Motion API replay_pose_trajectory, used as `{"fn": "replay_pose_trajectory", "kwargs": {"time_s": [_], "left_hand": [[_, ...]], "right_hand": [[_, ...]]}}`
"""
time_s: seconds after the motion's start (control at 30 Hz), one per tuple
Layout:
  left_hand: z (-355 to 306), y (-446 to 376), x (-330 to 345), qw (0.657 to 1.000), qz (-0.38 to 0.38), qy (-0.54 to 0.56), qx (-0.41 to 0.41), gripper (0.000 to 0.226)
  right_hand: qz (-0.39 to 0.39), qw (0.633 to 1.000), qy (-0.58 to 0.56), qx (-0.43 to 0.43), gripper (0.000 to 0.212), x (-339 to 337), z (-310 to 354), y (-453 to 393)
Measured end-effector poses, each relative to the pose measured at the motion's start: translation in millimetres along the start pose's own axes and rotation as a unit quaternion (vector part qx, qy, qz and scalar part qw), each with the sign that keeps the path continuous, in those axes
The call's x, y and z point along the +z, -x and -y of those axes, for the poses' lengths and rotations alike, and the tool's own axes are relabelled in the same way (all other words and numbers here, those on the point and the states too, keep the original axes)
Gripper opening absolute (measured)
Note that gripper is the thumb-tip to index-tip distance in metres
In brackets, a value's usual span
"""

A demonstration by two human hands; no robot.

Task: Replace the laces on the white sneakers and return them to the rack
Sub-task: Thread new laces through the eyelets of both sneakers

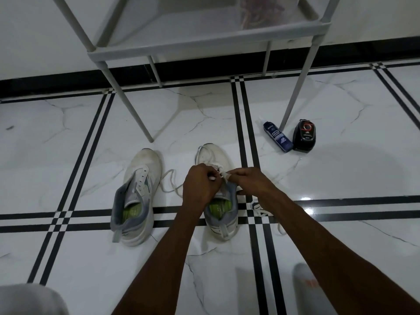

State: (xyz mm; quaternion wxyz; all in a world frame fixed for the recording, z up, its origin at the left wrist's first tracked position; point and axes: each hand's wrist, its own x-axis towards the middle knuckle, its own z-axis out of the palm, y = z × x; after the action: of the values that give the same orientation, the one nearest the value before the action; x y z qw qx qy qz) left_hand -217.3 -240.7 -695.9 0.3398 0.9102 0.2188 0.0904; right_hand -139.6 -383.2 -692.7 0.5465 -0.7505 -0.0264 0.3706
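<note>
Left hand [200, 186]: closed over the upper eyelets of the right-side sneaker; fingers curled, a white lace pinched at the fingertips.
Right hand [244, 181]: closed, fingertips pinching the same white lace [221, 175] just beside the left hand; both hands are held over the shoe's tongue.
Sneaker in work [219, 194]: white, toe pointed toward the rack, standing on the floor; lacing is seen across the forefoot; green insole visible behind the hands.
Lace ends: one white loop is trailed on the floor between the two shoes; another length is laid on the floor at the right of the shoe, under the right forearm.
Second sneaker [136, 196]: white with grey collar, standing just left of the first, apart from it; eyelets appear empty, tongue exposed, green insole visible.
Floor [68, 155]: glossy white marble-pattern tile with black stripe borders.
Rack [204, 39]: grey-white frame with mesh shelf, standing beyond the shoes against the wall; its front legs are set on the floor; contents of the shelf are blurred, cannot be identified.
Cleaner bottle [277, 137]: dark blue, lying on the floor near the rack's right front leg.
Shoe polish applicator [304, 135]: black, standing just beside the bottle.
</note>
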Motion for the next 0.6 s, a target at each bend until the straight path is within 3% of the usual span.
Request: {"fn": "replay_pose_trajectory", "kwargs": {"time_s": [0.23, 0.4, 0.5, 0.6], "left_hand": [[2, 9, 11, 0.999, -0.029, 0.02, -0.006, 0.009], [-10, 26, 11, 0.99, -0.127, 0.044, -0.052, 0.015], [-17, 34, 10, 0.995, -0.093, -0.027, -0.035, 0.038], [-19, 36, 9, 0.996, -0.058, -0.029, -0.056, 0.041]], "right_hand": [[0.025, 0.998, -0.046, 0.037, 0.022, 0, 3, -2], [-0.023, 0.999, -0.019, 0.022, 0.02, 12, -1, -11], [-0.02, 0.999, 0.043, 0.01, 0.027, 15, 1, -14], [-0.001, 0.996, 0.084, 0.014, 0.026, 16, 0, -17]]}}
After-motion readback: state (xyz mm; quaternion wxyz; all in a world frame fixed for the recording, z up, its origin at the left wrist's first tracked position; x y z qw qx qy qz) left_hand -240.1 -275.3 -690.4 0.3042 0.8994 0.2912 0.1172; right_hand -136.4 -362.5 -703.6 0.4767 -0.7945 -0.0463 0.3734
